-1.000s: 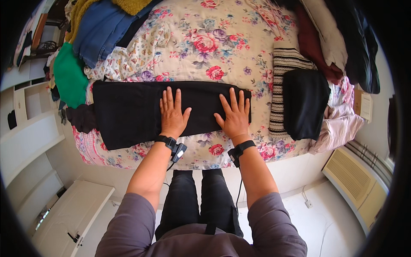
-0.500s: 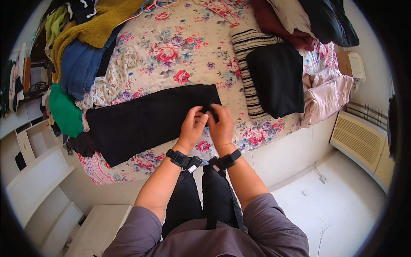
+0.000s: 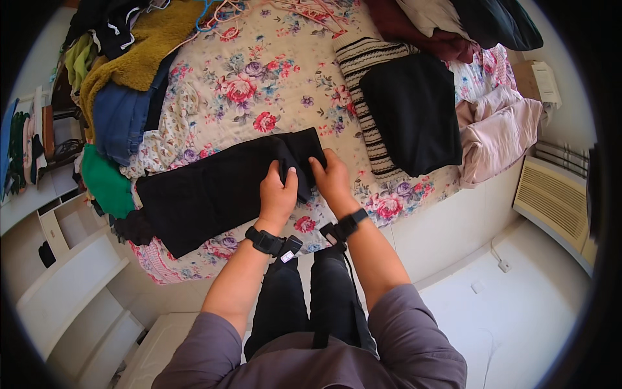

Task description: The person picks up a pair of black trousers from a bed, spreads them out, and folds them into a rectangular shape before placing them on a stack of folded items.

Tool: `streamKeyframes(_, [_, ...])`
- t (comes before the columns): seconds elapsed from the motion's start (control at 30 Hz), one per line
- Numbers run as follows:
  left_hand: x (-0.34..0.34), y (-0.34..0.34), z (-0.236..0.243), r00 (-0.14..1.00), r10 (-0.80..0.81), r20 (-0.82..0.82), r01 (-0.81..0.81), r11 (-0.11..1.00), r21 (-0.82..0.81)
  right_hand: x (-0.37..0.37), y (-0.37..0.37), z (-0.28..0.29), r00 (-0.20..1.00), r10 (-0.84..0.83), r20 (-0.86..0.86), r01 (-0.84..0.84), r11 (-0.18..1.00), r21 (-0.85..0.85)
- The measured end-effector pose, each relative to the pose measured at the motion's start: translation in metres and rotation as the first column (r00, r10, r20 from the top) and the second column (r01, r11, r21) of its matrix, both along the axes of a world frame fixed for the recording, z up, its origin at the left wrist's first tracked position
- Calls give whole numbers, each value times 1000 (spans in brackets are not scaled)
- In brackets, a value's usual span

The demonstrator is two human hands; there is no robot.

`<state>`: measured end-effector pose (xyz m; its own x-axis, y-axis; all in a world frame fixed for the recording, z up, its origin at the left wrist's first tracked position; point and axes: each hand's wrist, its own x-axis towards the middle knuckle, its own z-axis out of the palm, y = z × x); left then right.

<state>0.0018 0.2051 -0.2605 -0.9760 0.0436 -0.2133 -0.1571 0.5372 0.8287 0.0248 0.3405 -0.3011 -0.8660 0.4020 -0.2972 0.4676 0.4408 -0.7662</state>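
Note:
A long black folded garment (image 3: pixel 194 201) lies diagonally across the near part of the floral bed cover (image 3: pixel 272 91). My left hand (image 3: pixel 278 191) pinches a raised fold near the garment's right end, thumb up. My right hand (image 3: pixel 329 178) is closed on the same garment at its right end, just beside my left. To the right, a black folded item (image 3: pixel 411 117) rests on a striped knit (image 3: pixel 353 97), with pale pink fabric (image 3: pixel 492 142) beside them.
Piles at the back left hold a mustard fleece (image 3: pixel 133 65), blue denim (image 3: pixel 120 120) and green cloth (image 3: pixel 103 185); dark red clothing (image 3: pixel 395 19) lies back right. Hangers (image 3: pixel 223 10) lie at the back. Shelves (image 3: pixel 65 285) stand left, a beige appliance (image 3: pixel 551 201) right.
My hands were spread flat on the black garment, then drew together at its right end and now grip and lift that end. The view has shifted, so the garment appears more diagonal.

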Motion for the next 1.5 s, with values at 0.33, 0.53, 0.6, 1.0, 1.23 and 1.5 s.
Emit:
streamKeyframes(0.33, [10,60,-2,975,-115,190,143,979,-144,29,54,-12,998,-22,-60,8,976,-218])
streamKeyframes(0.53, [8,87,-28,965,-101,242,136,982,-130,34,67,-31,996,-2,87,48,845,-532])
streamKeyframes(0.6, [8,92,-28,958,-136,252,160,984,-74,40,83,-55,987,40,156,38,882,-469])
streamKeyframes(1.0, [20,-263,-12,825,426,-372,-560,706,-433,34,91,-78,993,30,116,51,771,-635])
streamKeyframes(1.23, [28,-411,-75,856,481,-190,-470,567,-676,23,91,-103,999,-29,33,44,788,-614])
streamKeyframes(1.5, [1,-392,-76,849,474,-233,-489,535,-689,20,111,-111,965,-263,12,181,627,-758])
